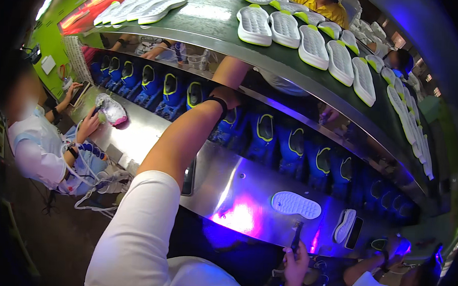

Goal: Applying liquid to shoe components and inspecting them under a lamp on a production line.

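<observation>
My left arm stretches forward across the metal bench, and my left hand (pixel 227 96) is at the row of blue shoes under the shelf. Its fingers are hidden there, so what they touch does not show. Closest to it is a blue shoe with a lime-edged opening (pixel 195 94). Low on the right, my right hand (pixel 296 263) is closed around the dark handle of a small brush (pixel 297 234), its head pointing up toward the bench. Just beyond the brush head lies a white shoe sole (pixel 296 205), flat on the bench.
Overhead, a shelf belt (pixel 210 12) carries several white soles. A co-worker on the left handles a white and pink shoe (pixel 111 110). Another sole (pixel 344 225) and a phone (pixel 354 233) lie near a co-worker on the right. A dark flat device (pixel 189 177) rests beneath my left arm.
</observation>
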Demonstrator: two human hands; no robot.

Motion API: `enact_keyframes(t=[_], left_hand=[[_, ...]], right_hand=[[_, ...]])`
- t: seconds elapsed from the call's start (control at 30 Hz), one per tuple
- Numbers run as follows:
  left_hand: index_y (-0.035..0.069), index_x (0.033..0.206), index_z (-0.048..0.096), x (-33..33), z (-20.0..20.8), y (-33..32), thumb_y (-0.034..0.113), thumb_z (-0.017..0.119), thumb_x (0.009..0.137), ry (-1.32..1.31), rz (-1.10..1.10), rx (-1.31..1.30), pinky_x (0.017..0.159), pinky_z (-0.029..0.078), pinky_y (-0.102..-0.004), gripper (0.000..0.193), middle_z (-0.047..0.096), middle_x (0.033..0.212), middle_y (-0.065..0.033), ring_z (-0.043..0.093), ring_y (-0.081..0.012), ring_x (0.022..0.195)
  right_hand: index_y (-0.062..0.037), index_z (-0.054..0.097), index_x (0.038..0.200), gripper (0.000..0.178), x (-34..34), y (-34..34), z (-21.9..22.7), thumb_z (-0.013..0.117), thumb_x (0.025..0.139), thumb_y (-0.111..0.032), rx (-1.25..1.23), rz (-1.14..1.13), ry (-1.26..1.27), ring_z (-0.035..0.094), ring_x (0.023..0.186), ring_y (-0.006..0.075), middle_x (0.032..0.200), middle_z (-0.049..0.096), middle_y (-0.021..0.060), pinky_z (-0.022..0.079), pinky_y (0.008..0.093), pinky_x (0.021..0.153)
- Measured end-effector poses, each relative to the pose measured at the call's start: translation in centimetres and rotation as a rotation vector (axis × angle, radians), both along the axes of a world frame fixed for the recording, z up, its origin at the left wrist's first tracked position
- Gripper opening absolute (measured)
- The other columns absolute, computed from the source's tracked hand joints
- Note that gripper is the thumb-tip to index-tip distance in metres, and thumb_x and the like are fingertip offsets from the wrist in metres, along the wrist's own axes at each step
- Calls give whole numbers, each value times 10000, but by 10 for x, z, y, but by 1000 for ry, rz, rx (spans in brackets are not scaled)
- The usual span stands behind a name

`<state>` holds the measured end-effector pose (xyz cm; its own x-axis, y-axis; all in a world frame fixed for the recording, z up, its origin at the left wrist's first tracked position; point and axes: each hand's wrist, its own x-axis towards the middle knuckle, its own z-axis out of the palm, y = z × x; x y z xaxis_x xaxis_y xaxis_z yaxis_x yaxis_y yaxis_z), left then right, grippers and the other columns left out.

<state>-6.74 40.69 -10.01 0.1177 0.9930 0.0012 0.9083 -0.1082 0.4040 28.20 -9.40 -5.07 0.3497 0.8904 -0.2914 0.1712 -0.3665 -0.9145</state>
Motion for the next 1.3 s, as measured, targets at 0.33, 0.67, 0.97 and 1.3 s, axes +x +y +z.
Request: enact_keyframes(t=[0.33,0.67,0.97,1.3], left_hand=[[137,1239,704,148,14,-10,320,496,971,13,-122,364,964,529,-462,386,707,1273,-108,614,-316,1261],[103,1249,694,147,-33,13,361,526,928,109,-56,129,999,513,-435,445,684,1276,-185,639,-336,1214],[137,1360,614,223,12,15,509,458,985,282,-147,110,1016,510,-483,550,652,1349,-131,585,-326,1290],[96,1310,649,259,25,-19,469,454,992,262,-208,-96,912,565,-475,527,721,1226,-129,709,-354,1078]], right_hand=[[-4,572,1356,395,19,23,-25,622,965,-22,15,-55,65,506,626,43,872,635,6,383,204,524],[-3,573,1350,392,30,27,-16,625,961,-7,65,-20,99,513,632,62,854,633,6,414,218,559],[-7,547,1376,415,74,17,-19,607,966,-2,106,-49,120,506,619,40,853,618,9,394,197,517],[-30,574,1372,411,66,3,3,627,965,-28,90,-74,91,518,614,47,874,648,3,420,214,524]])
